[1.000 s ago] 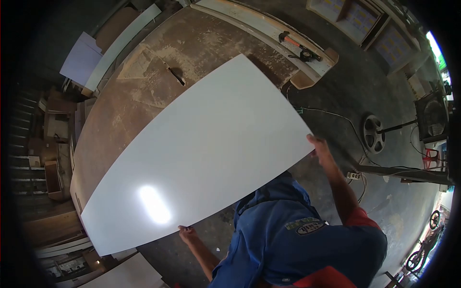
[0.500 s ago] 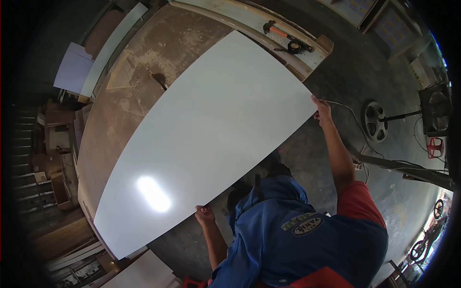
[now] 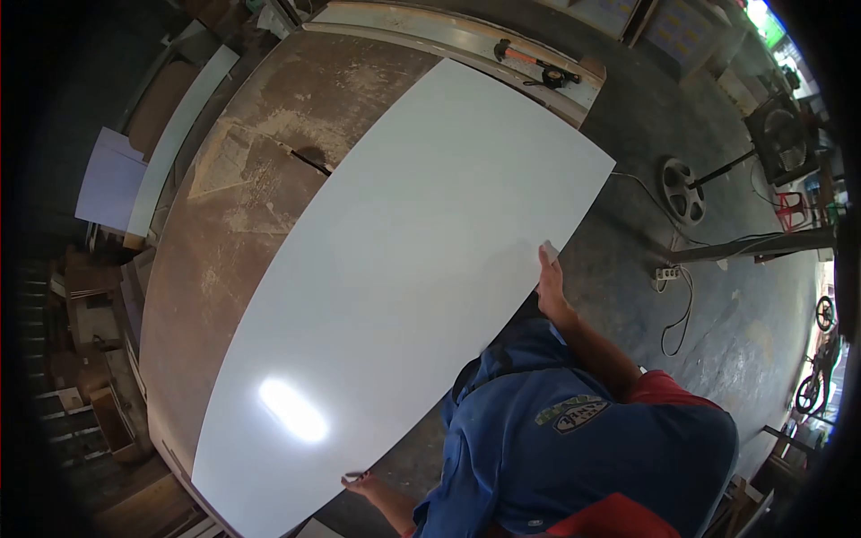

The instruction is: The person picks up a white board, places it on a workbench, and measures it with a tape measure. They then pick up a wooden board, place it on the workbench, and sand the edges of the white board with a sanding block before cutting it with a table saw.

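A large, glossy white panel lies across the brown worktable, its near long edge toward my body. My left hand grips this near edge toward the lower end, its thumb over the top face; the other fingers are partly hidden. Farther up the same edge, my right hand holds the panel, with the fingertips showing at the rim and the rest under or beside it. A bright light reflection shows on the lower part of the panel.
Sawdust covers the worktable. A hammer and a black tape measure lie on the ledge at its far end. A fan on a round base and a power strip with cord are on the right.
My right hand has slid along the edge from near the far corner toward my body. The left hand sits lower in view, and the panel has shifted and turned slightly.
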Demonstrator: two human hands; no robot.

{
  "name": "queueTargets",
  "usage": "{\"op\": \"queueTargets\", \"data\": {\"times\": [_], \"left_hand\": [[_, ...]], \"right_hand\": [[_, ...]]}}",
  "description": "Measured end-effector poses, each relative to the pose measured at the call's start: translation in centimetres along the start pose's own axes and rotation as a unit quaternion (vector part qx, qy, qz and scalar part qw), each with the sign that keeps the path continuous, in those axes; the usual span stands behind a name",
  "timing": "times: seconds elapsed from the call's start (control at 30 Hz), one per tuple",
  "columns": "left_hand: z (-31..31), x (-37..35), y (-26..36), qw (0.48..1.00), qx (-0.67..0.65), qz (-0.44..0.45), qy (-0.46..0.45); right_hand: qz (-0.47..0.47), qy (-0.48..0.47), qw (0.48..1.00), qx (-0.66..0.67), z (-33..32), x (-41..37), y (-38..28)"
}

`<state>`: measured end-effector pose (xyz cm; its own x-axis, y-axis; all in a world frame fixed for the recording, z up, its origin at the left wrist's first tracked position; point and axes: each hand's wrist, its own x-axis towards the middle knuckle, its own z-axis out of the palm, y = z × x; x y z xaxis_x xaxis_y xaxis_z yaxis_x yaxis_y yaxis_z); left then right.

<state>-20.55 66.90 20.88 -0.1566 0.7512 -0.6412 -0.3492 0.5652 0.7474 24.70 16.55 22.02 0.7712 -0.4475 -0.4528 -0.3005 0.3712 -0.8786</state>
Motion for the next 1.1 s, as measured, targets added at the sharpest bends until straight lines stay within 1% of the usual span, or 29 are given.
{"op": "queueTargets", "data": {"times": [0.03,0.07,0.1,0.13,0.17,0.23,0.27,0.3,0.33,0.37,0.4,0.47,0.53,0.6,0.67,0.77,0.83,0.87,0.9,0.97,1.1], "left_hand": [[-0.2,0.8,0.7,0.998,-0.033,0.001,-0.059],[-1.0,2.2,1.2,0.998,-0.035,-0.005,-0.06],[-1.6,3.3,1.5,0.97,0.087,0.092,-0.207],[-1.8,4.4,1.3,0.898,0.203,0.187,-0.343],[-1.9,3.8,0.7,0.9,0.197,0.184,-0.343],[-1.7,1.8,0.5,0.924,0.193,0.218,-0.25],[-5.9,9.5,-0.5,0.873,0.22,0.352,-0.257],[-6.4,9.3,0.0,0.872,0.226,0.351,-0.257],[-5.7,8.4,-0.2,0.895,0.216,0.277,-0.275],[-4.9,7.8,0.1,0.911,0.209,0.204,-0.292],[-4.2,6.9,-0.1,0.918,0.211,0.194,-0.272],[-3.6,5.7,-0.5,0.924,0.224,0.202,-0.234],[-3.4,4.9,-0.5,0.922,0.243,0.211,-0.215],[-2.8,4.4,-0.9,0.918,0.256,0.223,-0.204],[-2.4,4.0,-0.9,0.913,0.268,0.235,-0.199],[-1.6,3.5,-0.8,0.903,0.291,0.248,-0.199],[-1.1,3.3,-0.8,0.896,0.302,0.256,-0.199],[-0.9,3.3,-0.8,0.893,0.307,0.259,-0.2],[-0.5,3.3,-0.9,0.89,0.311,0.266,-0.201],[0.0,3.1,-1.0,0.884,0.318,0.276,-0.201],[-0.3,2.6,-1.4,0.88,0.324,0.291,-0.189]], "right_hand": [[-0.117,0.026,0.991,-0.055,0.6,0.6,1.0],[-0.123,0.028,0.99,-0.056,0.6,0.6,0.8],[-0.065,0.024,0.995,-0.068,0.4,0.8,0.5],[-0.005,0.019,0.997,-0.079,0.6,0.9,0.1],[-0.012,0.016,0.997,-0.081,1.4,0.6,-1.0],[0.004,0.048,0.993,-0.105,2.2,-0.6,-2.2],[0.01,0.053,0.993,-0.107,1.9,-0.9,-1.7],[-0.014,0.053,0.993,-0.102,1.6,-0.2,-1.1],[-0.044,0.05,0.993,-0.094,1.8,1.0,-1.2],[-0.042,0.054,0.994,-0.091,1.9,1.2,-1.3],[-0.04,0.063,0.993,-0.092,2.2,1.4,-1.6],[-0.032,0.079,0.992,-0.093,2.2,2.1,-1.3],[-0.054,0.044,0.994,-0.087,1.5,2.6,-0.7],[-0.056,0.057,0.994,-0.073,1.5,3.1,-0.2],[-0.059,0.072,0.994,-0.056,2.0,3.1,0.0],[-0.068,0.067,0.995,-0.04,2.8,3.3,-0.3],[-0.052,0.067,0.994,-0.069,4.1,3.5,-1.0],[-0.026,0.08,0.993,-0.083,5.0,3.0,-2.2],[-0.025,0.083,0.993,-0.078,5.9,3.2,-2.3],[-0.07,0.099,0.99,-0.078,6.8,3.8,-2.1],[-0.078,0.108,0.988,-0.075,7.1,4.1,-2.2]]}}
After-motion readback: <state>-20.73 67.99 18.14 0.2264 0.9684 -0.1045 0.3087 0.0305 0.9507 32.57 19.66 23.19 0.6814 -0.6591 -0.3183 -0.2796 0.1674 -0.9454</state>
